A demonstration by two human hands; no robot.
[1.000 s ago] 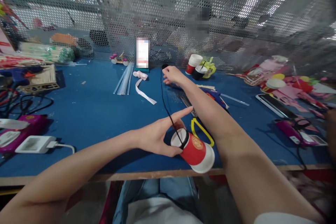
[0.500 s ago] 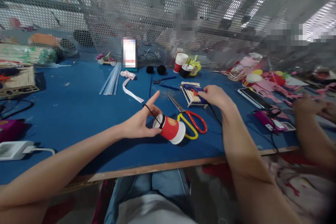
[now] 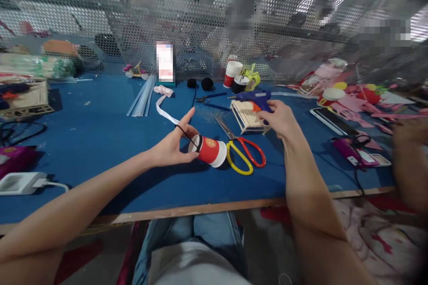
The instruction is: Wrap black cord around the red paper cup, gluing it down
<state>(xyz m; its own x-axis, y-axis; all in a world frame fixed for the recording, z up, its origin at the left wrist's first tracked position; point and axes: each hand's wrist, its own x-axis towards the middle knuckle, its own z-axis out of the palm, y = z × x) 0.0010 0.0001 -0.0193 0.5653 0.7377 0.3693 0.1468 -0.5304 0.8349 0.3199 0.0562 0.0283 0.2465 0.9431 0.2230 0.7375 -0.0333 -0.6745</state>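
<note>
Through the head camera I see the paper cup (image 3: 211,150), which is red in its middle and white at both ends, with a round golden emblem on the side. It lies tipped over, almost horizontal, and my left hand (image 3: 177,144) holds it at its left end. Around this end goes a black cord (image 3: 183,132), and one length of it runs up to the fingers. In my right hand (image 3: 281,118) I have the glue gun (image 3: 257,97), blue with an orange part. Its nozzle points to the left. Whether the cup touches the surface (image 3: 200,189), I cannot tell.
</note>
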